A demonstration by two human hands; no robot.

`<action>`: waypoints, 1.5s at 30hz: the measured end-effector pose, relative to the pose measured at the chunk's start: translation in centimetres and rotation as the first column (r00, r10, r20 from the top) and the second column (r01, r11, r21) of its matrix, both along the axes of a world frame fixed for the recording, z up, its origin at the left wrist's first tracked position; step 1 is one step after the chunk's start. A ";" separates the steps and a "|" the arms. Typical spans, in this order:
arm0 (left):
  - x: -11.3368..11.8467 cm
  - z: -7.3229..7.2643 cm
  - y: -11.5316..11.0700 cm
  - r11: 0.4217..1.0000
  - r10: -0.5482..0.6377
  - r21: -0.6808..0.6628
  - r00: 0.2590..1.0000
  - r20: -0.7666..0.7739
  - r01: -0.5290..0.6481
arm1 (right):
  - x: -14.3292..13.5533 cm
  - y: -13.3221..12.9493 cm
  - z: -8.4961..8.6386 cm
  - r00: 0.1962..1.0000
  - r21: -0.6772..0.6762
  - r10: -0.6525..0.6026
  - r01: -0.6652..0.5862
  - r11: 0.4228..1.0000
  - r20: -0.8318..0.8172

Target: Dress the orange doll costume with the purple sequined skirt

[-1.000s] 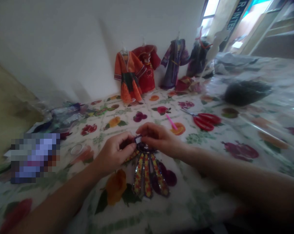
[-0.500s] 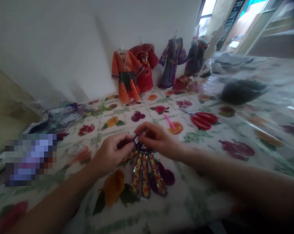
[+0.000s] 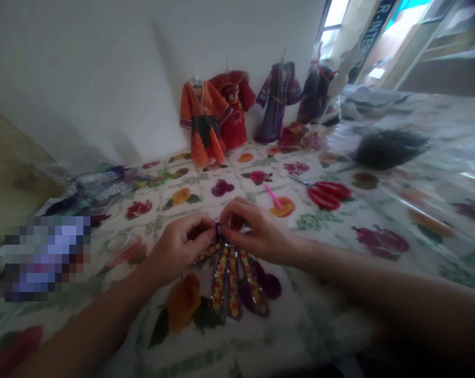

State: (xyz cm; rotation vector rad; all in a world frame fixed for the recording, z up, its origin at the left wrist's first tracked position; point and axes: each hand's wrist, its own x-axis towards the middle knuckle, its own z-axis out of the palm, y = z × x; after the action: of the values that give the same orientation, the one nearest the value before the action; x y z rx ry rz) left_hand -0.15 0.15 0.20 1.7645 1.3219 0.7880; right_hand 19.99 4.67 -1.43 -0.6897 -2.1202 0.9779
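A small doll-costume piece (image 3: 233,278) lies in front of me, with a dark band at its top. Several yellow-and-red patterned strips with glittery edges fan out from the band across the cloth. My left hand (image 3: 182,239) pinches the left end of the band between thumb and fingers. Close beside it, my right hand (image 3: 251,226) is curled with its fingertips closed on the same band. The two hands nearly meet, and their fingers cover part of the band.
Red-handled scissors (image 3: 327,194) and a pink pen-like stick (image 3: 273,196) lie beyond my right hand. Doll dresses (image 3: 204,123) stand along the wall. A dark bundle in plastic (image 3: 392,148) sits at right; plastic-wrapped materials (image 3: 99,184) and a clear ring (image 3: 118,242) are at left.
My right fingertips have moved slightly down and closer to the left hand on the band. A pale patch seen on the band before is now mostly covered.
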 end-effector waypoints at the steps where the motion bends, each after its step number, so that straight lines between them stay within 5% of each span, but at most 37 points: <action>1: 0.0 0.0 0.0 1.000 0.006 0.006 1.000 0.003 -0.006 | 0.0 0.0 -0.1 1.000 0.006 -0.011 0.011 1.000 -0.013; 13: 0.1 -0.2 0.1 0.996 0.022 -0.090 0.997 0.078 -0.015 | -0.3 0.9 -1.0 0.981 -0.266 0.047 -0.097 0.959 -0.186; 22: 0.1 -0.1 0.4 0.997 0.032 -0.077 0.998 0.047 -0.028 | -0.1 0.0 0.0 0.998 0.015 -0.037 0.037 0.999 -0.042; 34: 0.0 -0.3 0.3 0.999 0.027 -0.028 0.998 0.055 -0.026 | 0.0 0.2 -0.3 0.997 0.070 -0.027 0.022 0.997 0.078; 45: 0.2 -0.2 0.2 0.997 0.045 -0.068 0.994 0.095 -0.039 | -0.1 -0.1 -0.3 0.996 -0.055 -0.015 0.020 0.998 0.088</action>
State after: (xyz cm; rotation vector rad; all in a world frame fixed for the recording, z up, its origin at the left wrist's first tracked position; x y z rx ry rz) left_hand 0.06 0.30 -0.05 1.6310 1.3099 0.8329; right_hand 19.87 4.55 -1.68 -0.7906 -2.1661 1.0171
